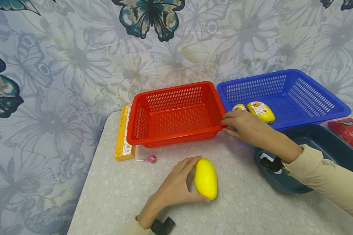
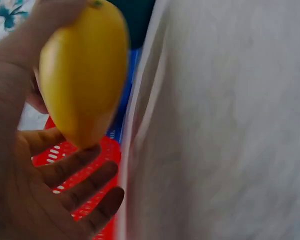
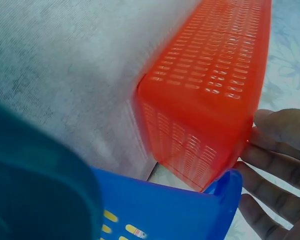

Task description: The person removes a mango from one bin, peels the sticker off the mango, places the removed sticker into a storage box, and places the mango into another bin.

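On the table, my left hand point(image 1: 176, 184) holds a yellow mango point(image 1: 206, 179) between thumb and fingertips, thumb at its near end. The left wrist view shows the mango point(image 2: 85, 75) close up, with a small stem mark at one end. My right hand point(image 1: 247, 125) grips the near right corner of the red basket point(image 1: 176, 138) at its rim. In the right wrist view, the thumb lies on one side of that corner and the fingers reach along the other. Beside those fingers is the rim of the blue basket point(image 3: 230, 200). The red basket's inside is bare.
Two labelled yellow mangoes point(image 1: 261, 111) lie in the blue basket point(image 1: 304, 122). A dark teal tub point(image 1: 309, 132) stands under my right forearm, near a red packet point(image 1: 347, 132). A lollipop point(image 1: 151, 159) and a yellow box point(image 1: 124, 133) lie at left. A patterned wall rises behind.
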`<move>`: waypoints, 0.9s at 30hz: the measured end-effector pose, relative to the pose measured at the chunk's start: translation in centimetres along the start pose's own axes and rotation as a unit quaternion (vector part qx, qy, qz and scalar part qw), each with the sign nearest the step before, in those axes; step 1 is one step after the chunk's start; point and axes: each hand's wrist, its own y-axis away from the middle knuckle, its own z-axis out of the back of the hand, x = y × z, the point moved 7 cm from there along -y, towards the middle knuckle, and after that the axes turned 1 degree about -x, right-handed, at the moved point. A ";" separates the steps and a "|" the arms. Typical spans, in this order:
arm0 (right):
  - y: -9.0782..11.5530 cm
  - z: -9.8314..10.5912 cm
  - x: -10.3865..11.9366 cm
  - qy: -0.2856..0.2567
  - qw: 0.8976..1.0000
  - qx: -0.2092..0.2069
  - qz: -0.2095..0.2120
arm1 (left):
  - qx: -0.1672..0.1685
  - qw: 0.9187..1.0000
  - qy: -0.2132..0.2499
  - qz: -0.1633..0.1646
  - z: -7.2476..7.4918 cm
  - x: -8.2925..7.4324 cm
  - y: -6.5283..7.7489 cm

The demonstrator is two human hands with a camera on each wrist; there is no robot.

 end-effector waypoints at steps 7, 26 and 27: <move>-0.1 0.1 0.0 0.014 1.000 -0.008 0.000 | -0.022 0.998 0.052 0.000 3.0 -1.0 -0.6; 0.0 -0.5 0.3 0.030 0.999 -0.016 -0.020 | -0.098 0.993 0.056 -0.026 14.1 -2.2 -6.3; 0.0 -0.5 0.3 0.031 0.999 -0.016 -0.022 | -0.099 0.994 0.049 -0.022 14.3 -2.1 -6.8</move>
